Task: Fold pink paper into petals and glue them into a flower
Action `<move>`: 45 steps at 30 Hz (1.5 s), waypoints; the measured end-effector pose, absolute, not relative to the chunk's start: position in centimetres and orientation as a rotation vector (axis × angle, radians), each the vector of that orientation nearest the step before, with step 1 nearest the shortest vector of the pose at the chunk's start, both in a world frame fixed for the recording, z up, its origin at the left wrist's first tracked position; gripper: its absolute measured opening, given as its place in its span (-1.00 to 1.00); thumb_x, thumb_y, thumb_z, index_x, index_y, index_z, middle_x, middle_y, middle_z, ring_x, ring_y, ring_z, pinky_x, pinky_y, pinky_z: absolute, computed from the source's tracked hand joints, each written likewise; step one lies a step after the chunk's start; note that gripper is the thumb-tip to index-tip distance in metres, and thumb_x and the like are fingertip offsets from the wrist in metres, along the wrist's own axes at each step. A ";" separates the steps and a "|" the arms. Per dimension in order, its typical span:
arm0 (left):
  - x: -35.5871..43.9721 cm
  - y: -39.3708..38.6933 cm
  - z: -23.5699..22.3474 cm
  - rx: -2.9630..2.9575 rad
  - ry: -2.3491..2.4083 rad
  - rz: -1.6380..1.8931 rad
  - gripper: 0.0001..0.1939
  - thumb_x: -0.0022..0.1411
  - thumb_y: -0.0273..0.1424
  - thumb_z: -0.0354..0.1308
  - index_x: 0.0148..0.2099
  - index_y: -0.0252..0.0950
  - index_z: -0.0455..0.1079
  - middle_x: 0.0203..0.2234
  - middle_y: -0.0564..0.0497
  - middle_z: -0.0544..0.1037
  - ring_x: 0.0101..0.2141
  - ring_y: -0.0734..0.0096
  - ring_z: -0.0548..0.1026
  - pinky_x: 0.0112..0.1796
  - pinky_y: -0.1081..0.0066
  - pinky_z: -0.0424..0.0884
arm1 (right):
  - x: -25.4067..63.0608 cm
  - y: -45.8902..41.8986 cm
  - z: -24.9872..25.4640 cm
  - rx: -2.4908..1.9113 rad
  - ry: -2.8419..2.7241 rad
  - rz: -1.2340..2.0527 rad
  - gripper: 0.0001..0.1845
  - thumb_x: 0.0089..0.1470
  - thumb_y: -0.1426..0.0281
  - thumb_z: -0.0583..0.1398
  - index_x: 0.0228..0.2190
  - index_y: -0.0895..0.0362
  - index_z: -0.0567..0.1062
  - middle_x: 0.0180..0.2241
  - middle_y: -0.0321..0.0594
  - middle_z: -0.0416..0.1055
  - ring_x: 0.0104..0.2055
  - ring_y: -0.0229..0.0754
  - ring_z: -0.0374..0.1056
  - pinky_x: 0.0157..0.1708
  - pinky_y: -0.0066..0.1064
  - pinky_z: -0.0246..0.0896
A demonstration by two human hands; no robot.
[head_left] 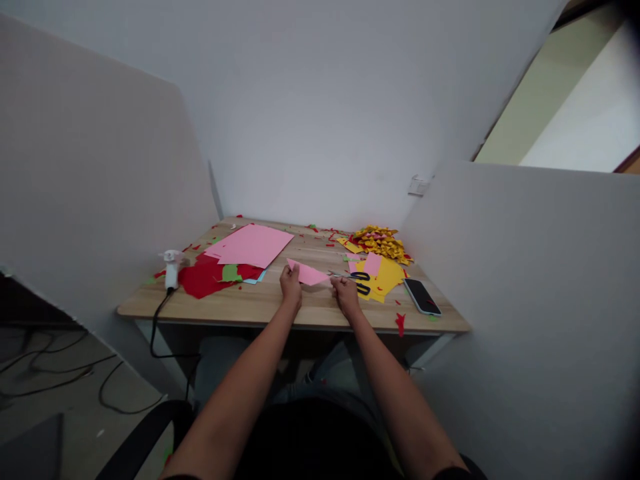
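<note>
Chair armrest (145, 437), black, one, beside the seated person. Table (270, 312), wood-grained top, its front edge under the person's wrists. Red scrap (401, 323), one, at that edge, right side.

Left hand (291, 285): closed on the left end of a folded-looking pink piece (311, 275), held just above the tabletop near the front. Right hand (346, 295): fingers drawn together, pinching the same piece at its right tip.

Phone (421, 297), dark screen up, lying at right. White device (171, 270), upright at the left edge, black cable (155, 333) dropping from it. Scissors (360, 275), black-handled, just beyond the right hand, partly over yellow sheets (389, 275).

Farther left: red paper (200, 281) bearing a green scrap (231, 273); large pink sheets (255, 245) overlapping the red. Farther right, I see a heap of yellow pieces (384, 244). Behind everything: a pale wall (310, 133), with a small plate (418, 186) low at right.
</note>
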State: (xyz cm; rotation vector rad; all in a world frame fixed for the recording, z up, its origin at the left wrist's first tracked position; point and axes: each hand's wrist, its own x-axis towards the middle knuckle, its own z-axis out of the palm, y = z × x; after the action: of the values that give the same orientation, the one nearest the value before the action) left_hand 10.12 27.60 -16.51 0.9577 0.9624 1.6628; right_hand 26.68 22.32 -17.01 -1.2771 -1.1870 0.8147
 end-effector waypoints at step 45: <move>11.3 25.0 -16.4 1.709 1.094 1.104 -0.66 0.36 -0.25 0.18 0.08 -0.33 0.40 -0.02 -0.11 0.50 -0.08 0.25 0.52 -0.07 0.14 0.51 | 26.8 22.5 -17.0 -1.130 -1.128 0.724 -0.67 0.26 0.25 0.22 -0.03 0.17 0.46 -0.08 -0.15 0.47 -0.16 -0.17 0.46 -0.18 -0.23 0.46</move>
State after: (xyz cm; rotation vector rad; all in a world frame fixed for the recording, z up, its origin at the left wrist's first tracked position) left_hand 11.26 25.00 -16.35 1.7085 1.0939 1.1043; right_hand 26.78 22.49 -16.97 -1.1296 -1.1284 0.7243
